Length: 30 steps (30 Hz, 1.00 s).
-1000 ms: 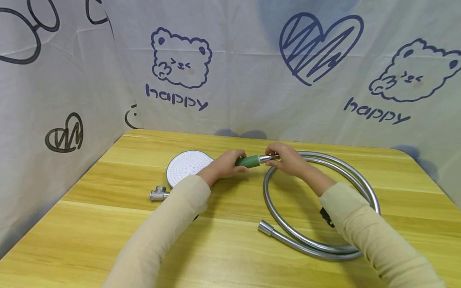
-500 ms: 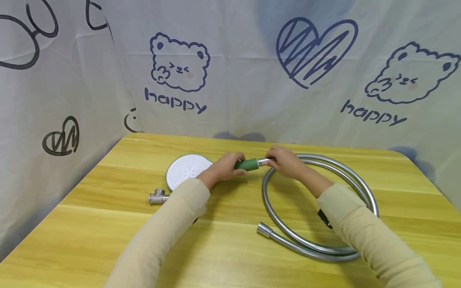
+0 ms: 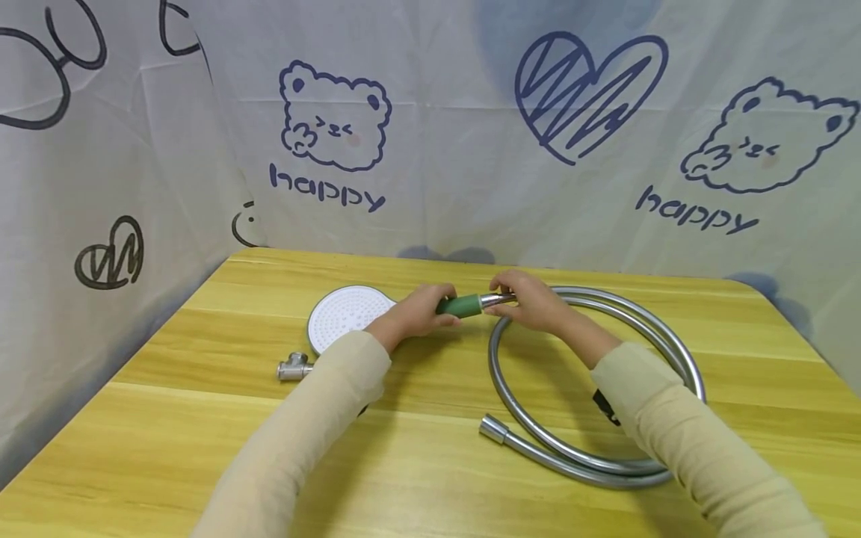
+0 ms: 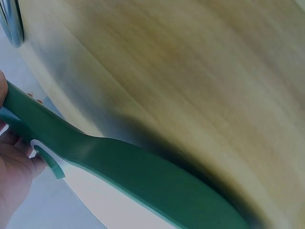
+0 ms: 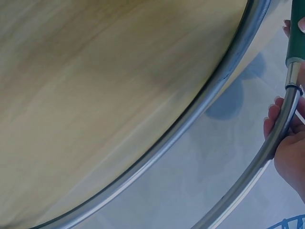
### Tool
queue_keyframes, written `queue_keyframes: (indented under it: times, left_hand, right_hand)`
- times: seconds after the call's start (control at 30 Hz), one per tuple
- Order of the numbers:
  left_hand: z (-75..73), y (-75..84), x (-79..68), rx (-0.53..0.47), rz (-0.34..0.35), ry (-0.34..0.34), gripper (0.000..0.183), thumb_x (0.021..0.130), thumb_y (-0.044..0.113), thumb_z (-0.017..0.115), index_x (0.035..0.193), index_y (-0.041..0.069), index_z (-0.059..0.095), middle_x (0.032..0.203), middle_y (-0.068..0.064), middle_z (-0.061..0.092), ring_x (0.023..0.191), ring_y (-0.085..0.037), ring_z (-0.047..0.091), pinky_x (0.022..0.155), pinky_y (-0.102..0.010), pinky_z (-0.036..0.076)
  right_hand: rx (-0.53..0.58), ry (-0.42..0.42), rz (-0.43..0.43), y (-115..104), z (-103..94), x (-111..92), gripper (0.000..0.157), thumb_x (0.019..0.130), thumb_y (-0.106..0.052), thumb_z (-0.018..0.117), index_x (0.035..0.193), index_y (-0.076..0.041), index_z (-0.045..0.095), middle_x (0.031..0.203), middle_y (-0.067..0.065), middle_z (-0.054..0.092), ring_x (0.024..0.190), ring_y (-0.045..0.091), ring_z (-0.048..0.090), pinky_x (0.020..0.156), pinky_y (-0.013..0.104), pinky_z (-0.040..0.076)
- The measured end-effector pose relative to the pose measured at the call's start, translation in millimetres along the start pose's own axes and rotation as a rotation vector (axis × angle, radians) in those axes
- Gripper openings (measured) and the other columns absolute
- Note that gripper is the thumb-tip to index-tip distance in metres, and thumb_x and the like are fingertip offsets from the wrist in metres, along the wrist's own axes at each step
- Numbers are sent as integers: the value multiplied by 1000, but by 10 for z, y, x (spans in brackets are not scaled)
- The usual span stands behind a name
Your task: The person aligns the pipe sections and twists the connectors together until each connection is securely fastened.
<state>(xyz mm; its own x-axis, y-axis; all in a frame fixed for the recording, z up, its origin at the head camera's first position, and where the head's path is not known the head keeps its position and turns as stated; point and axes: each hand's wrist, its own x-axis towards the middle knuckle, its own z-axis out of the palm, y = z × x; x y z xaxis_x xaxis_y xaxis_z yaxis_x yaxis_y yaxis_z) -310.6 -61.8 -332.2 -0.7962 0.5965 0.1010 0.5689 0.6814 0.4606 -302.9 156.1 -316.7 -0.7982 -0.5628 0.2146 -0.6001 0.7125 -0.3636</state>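
Note:
In the head view, a hand shower (image 3: 346,314) with a round white face and green back is raised a little above the table. My left hand (image 3: 413,312) grips its green handle (image 3: 460,305), fingers on one side and thumb on the other. At the handle's end sits the chrome end of a metal shower hose (image 3: 662,332). My right hand (image 3: 534,302) holds the hose just there, its fingers curled round it in the right wrist view. Whether the fitting is threaded on cannot be made out. In the left wrist view the green back of the hand shower (image 4: 138,171) fills the lower part.
The hose lies coiled on the wooden table (image 3: 403,463), its other chrome end (image 3: 494,429) pointing left. Left of my sleeve is a small metal tee fitting (image 3: 293,367), partly hidden by the sleeve. A printed white cloth (image 3: 457,187) hangs behind the table.
My right fingers have shifted around the hose fitting, spreading slightly since half a second ago. My left hand stays on the handle. The head view has tilted slightly.

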Motion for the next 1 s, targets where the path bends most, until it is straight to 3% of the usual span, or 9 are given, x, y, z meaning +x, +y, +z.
queue_keyframes:
  times: [0.13,0.4,0.73,1.0]
  left_hand:
    - [1,-6,-1,3,1,4,31,86,19,66,108,-1,56,96,-14,62,80,-20,52,76,-32,44]
    - [-4,-1,-4,6,7,17,31,86,19,66,108,-1,56,96,-14,62,79,-20,53,75,-32,44]
    - [0,-1,-4,12,1,15,32,86,20,67,108,-1,56,97,-15,63,80,-20,53,76,-32,44]
    - [-17,19,-7,9,-5,-1,33,87,20,66,111,0,56,99,-15,63,81,-20,54,76,-32,45]
  right_hand:
    - [-1,24,-21,1,4,2,29,80,-11,72,102,-1,57,90,12,57,79,23,50,70,37,42]
    - [-12,82,-62,-3,15,-12,21,79,-9,72,93,-3,57,90,12,61,82,25,57,73,40,48]
    - [-40,60,-52,2,16,-18,20,84,-14,67,97,0,62,93,14,62,83,25,58,73,39,49]
    - [-120,50,-46,-3,34,1,19,91,-19,59,94,-1,65,84,10,59,69,17,49,62,31,41]
